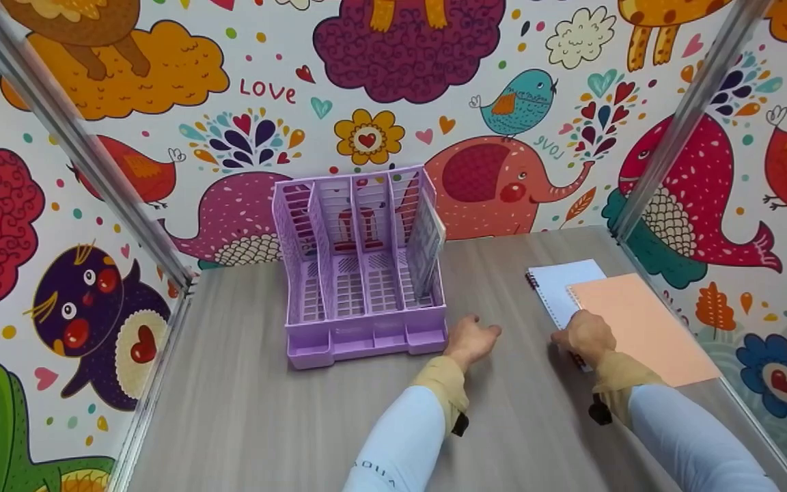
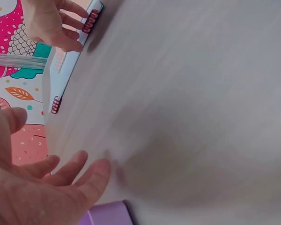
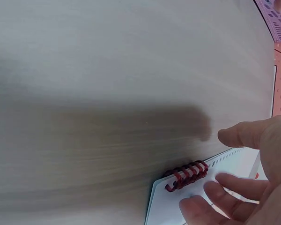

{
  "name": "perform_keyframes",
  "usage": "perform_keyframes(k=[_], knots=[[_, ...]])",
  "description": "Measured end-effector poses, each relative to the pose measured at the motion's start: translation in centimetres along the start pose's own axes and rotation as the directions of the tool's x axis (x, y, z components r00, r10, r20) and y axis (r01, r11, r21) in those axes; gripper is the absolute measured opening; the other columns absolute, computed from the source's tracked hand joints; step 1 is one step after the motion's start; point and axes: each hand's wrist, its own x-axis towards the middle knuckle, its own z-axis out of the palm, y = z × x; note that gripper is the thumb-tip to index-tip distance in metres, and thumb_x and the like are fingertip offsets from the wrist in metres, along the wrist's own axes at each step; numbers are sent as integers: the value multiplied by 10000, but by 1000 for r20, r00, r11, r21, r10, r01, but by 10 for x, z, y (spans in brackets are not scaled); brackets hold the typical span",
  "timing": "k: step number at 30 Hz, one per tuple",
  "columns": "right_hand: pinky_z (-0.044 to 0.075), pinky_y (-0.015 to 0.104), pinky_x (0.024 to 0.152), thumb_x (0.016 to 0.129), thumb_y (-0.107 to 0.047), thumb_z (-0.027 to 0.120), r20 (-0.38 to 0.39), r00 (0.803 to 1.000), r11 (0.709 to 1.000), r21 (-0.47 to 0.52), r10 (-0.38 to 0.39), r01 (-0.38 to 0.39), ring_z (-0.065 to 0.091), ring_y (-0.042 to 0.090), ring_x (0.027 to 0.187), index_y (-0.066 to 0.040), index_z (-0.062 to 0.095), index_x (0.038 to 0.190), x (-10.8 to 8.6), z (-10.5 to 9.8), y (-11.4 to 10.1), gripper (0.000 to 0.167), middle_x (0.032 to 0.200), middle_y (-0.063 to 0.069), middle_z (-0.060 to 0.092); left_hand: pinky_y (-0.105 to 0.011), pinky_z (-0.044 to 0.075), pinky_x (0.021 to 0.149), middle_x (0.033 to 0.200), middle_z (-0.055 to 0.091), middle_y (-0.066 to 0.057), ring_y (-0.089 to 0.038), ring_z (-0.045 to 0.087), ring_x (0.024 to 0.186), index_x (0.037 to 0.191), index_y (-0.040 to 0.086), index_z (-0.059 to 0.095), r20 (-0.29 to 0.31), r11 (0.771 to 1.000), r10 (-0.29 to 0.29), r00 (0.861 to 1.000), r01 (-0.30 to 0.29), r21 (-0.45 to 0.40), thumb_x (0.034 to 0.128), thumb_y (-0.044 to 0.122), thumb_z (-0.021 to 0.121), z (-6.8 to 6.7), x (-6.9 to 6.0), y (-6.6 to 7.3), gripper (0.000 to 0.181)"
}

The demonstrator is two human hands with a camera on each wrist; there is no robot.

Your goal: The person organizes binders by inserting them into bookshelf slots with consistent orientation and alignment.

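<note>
My right hand [image 1: 588, 336] is over the bound left edge of a white spiral notebook [image 1: 566, 279]. In the right wrist view its fingers [image 3: 234, 199] spread above the notebook's page, near the red coil [image 3: 189, 174], with the thumb held apart. A peach notebook [image 1: 646, 321] overlaps the white one. My left hand [image 1: 472, 342] is beside the front right corner of a purple file organizer [image 1: 366, 335], its fingers loosely spread and holding nothing. A thin grey book [image 1: 424, 253] stands in the organizer's rightmost slot.
The organizer has several slots and small front trays [image 1: 310, 342]. Patterned walls [image 1: 366, 82] enclose the wood-look table [image 1: 229, 410] at the back and sides. Metal posts [image 1: 680, 130] rise at the back corners.
</note>
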Motion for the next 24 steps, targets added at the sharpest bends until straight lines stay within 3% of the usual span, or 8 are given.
perform_keyframes(k=[4, 7, 11, 15, 24], knots=[[527, 385, 761, 908, -304, 793, -5, 1000, 1000, -1, -12, 12, 671, 337, 931, 26, 729, 1105, 0, 4, -2, 390, 1028, 190, 708, -489, 532, 1254, 1582, 684, -165, -357, 637, 1501, 1552, 66, 650, 8, 1000, -9, 1000, 9, 12, 992, 473, 744, 3, 11, -10, 699], [505, 363, 680, 833, -275, 824, -32, 999, 1000, -12, -5, 4, 662, 326, 860, -18, 730, 953, 0, 8, -4, 298, 963, 175, 697, -498, 539, 1245, 1564, 697, -175, -367, 644, 1492, 1542, 48, 657, -4, 999, 2, 1000, -2, 39, 991, 469, 727, 1, 11, -10, 697], [485, 342, 633, 798, -252, 848, -43, 999, 1000, 7, -5, 5, 658, 314, 825, -50, 727, 864, 2, 10, -3, 245, 925, 162, 704, -530, 510, 1275, 1582, 672, -219, -407, 616, 1520, 1548, -3, 634, 9, 1000, -9, 1000, 9, 19, 1028, 396, 700, -23, -22, 16, 659], [497, 331, 649, 826, -238, 839, -17, 999, 998, 47, -33, 34, 671, 301, 850, -28, 754, 952, 2, 10, -1, 259, 938, 146, 723, -540, 487, 1296, 1605, 641, -247, -426, 590, 1541, 1561, -28, 607, 25, 1000, -24, 999, 24, -3, 1055, 357, 691, -38, -46, 34, 642], [532, 343, 758, 886, -237, 818, 11, 998, 996, 72, -54, 53, 676, 324, 970, 56, 756, 1205, -1, 11, 0, 438, 1072, 181, 748, -554, 495, 1285, 1597, 642, -254, -431, 595, 1530, 1551, -29, 612, 36, 1000, -20, 999, 20, -4, 1062, 353, 696, -37, -49, 35, 626]])
